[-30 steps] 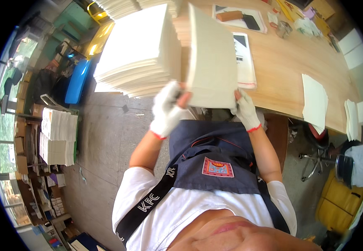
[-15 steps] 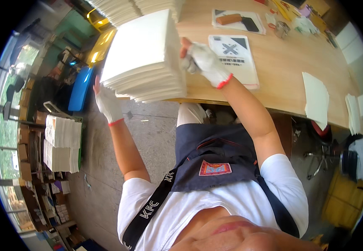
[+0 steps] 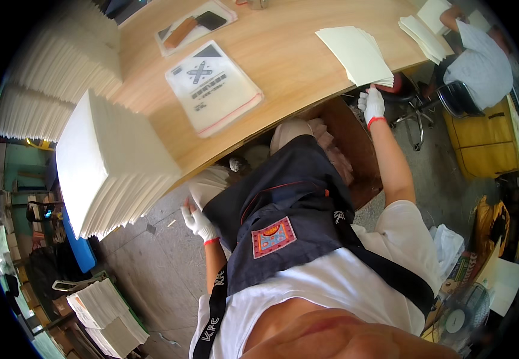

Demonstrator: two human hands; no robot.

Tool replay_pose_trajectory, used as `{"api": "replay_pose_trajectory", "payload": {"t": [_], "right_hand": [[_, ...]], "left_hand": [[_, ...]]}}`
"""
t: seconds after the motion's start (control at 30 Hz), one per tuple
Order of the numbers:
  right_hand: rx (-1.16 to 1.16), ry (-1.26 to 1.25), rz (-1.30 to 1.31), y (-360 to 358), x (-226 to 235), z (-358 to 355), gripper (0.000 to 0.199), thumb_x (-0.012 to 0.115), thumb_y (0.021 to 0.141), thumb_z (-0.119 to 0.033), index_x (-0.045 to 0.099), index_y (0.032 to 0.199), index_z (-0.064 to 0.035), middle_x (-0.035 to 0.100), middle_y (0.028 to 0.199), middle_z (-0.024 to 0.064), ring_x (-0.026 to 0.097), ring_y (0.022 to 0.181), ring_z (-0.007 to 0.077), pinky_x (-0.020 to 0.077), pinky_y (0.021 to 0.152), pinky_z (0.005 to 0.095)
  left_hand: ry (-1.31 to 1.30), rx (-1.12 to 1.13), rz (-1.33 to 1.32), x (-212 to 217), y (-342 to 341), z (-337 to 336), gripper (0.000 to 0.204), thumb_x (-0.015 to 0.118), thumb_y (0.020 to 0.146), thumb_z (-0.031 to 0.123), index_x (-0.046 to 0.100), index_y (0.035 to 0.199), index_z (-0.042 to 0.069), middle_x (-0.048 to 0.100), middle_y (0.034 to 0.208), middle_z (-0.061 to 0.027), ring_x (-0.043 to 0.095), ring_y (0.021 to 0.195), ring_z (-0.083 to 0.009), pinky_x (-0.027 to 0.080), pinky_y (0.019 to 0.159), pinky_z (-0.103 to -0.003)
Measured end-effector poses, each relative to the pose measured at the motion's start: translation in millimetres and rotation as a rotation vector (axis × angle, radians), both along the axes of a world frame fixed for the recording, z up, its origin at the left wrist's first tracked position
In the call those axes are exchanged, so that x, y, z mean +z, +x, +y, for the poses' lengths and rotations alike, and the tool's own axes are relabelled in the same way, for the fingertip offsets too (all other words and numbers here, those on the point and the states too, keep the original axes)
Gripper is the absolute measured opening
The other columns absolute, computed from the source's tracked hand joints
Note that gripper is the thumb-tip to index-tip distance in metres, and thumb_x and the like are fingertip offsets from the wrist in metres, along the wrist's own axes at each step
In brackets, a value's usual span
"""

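Note:
My right hand (image 3: 373,106), in a white glove with a red cuff and bare fingertips, is at the table's near edge. Its fingers are loosely bent and apart, and a fingertip reaches the corner of a fanned pile of cream paper sheets (image 3: 355,55); no firm grip shows. Lower left, my left hand (image 3: 198,224), gloved alike, hangs empty beside my thigh, fingers apart. A thick stack of white paper (image 3: 95,155) stands by itself at the table's left corner, slightly overhanging the edge.
Taller paper stacks (image 3: 62,66) rise behind at far left. On the table (image 3: 289,60) lie a printed packet (image 3: 211,90) and an orange-and-black tool (image 3: 190,30). More sheets (image 3: 421,37) lie far right, near a seated person (image 3: 478,69). Bundled paper (image 3: 107,311) stands lower left.
Both hands have left the thick white stack. My right hand has swung right to the fanned sheets; my left has dropped beside my thigh. The view has turned rightward.

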State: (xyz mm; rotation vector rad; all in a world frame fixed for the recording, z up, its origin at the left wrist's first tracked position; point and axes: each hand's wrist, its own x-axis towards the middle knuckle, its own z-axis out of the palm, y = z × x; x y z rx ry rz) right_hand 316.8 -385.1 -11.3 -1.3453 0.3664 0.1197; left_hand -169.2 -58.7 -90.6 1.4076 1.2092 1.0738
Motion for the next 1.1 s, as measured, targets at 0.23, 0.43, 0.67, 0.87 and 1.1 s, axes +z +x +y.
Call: {"api": "replay_pose_trajectory", "payload": {"t": [0.23,0.43,0.67,0.87,1.1], "right_hand": [[0.240,-0.098,0.149,35,-4,-7,0.026,0.059,0.086,-0.029,0.053,0.085,-0.0037,0.053,0.063,0.0048,0.045,0.043,0.0108,0.0303,0.033,0.0221],[0.279,0.007,0.041,39,-11,-10,0.015,0.062,0.084,-0.019,0.058,0.083,-0.0044,0.054,0.064,0.0020,0.045,0.046,0.0080,0.0355,0.038,0.0198],[0.644,0.530,0.374,-11,-3,-30,0.022,0.059,0.086,-0.026,0.057,0.097,-0.0078,0.062,0.081,0.0035,0.060,0.064,0.0129,0.0467,0.045,0.0210],[0.259,0.387,-0.039,22,-40,-76,0.013,0.052,0.087,-0.012,0.053,0.099,-0.0080,0.058,0.082,0.0067,0.049,0.052,0.0143,0.0356,0.038,0.0258],[0.328,0.465,-0.028,-52,32,-31,0.040,0.057,0.082,-0.012,0.047,0.120,-0.0038,0.056,0.115,0.0115,0.055,0.106,0.0240,0.0464,0.091,0.0380]], "left_hand": [[0.387,-0.394,0.140,66,74,-3,0.024,0.045,0.088,0.008,0.060,0.105,-0.001,0.062,0.101,-0.0127,0.057,0.095,-0.0216,0.041,0.087,-0.033],[0.486,-0.591,0.287,86,104,-13,0.022,0.049,0.086,0.006,0.062,0.103,0.002,0.062,0.094,-0.0131,0.057,0.090,-0.0239,0.043,0.082,-0.031],[0.891,-0.608,0.348,124,142,15,0.024,0.055,0.080,0.007,0.061,0.103,0.006,0.060,0.099,-0.0107,0.055,0.097,-0.0297,0.044,0.083,-0.037],[0.957,-0.785,0.861,132,208,59,0.020,0.057,0.078,0.016,0.059,0.097,0.011,0.059,0.103,-0.0093,0.053,0.100,-0.0292,0.045,0.083,-0.039],[0.750,-0.829,1.183,141,223,78,0.027,0.054,0.074,0.008,0.055,0.100,0.017,0.055,0.108,-0.0057,0.053,0.096,-0.0275,0.047,0.078,-0.040]]}}
